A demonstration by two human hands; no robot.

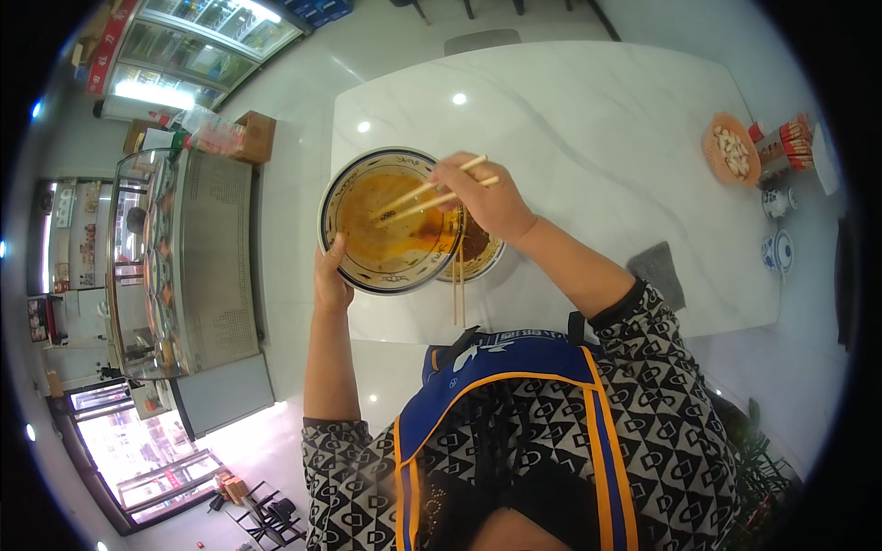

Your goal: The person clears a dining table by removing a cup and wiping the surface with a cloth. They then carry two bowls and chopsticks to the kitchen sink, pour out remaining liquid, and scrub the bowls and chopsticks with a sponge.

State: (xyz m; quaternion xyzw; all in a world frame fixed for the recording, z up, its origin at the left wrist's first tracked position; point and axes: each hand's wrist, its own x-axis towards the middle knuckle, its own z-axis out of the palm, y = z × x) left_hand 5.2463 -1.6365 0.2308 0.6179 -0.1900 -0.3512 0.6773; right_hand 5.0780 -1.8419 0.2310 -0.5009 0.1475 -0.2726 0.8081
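My left hand (333,274) grips the rim of a wide bowl (393,277) with a dark blue edge, its thumb over the near left side. Orange-brown broth and a few dark bits cover the inside of this bowl, which looks tilted to the right. Between the fingers of my right hand (487,197) is a pair of chopsticks (427,191), with the tips down in the bowl near its middle. Partly hidden under the bowl's right side is a second bowl (487,262) holding reddish-brown sauce. Another pair of chopsticks (458,292) rests across that second bowl and points toward me.
The white marbled table (588,119) spreads out around the bowls. A grey cloth (656,273) lies right of my forearm. An orange basket of garlic cloves (732,151), red packets (792,138) and a blue-and-white pot (777,250) stand along the right side. Left is a glass-fronted counter (216,257).
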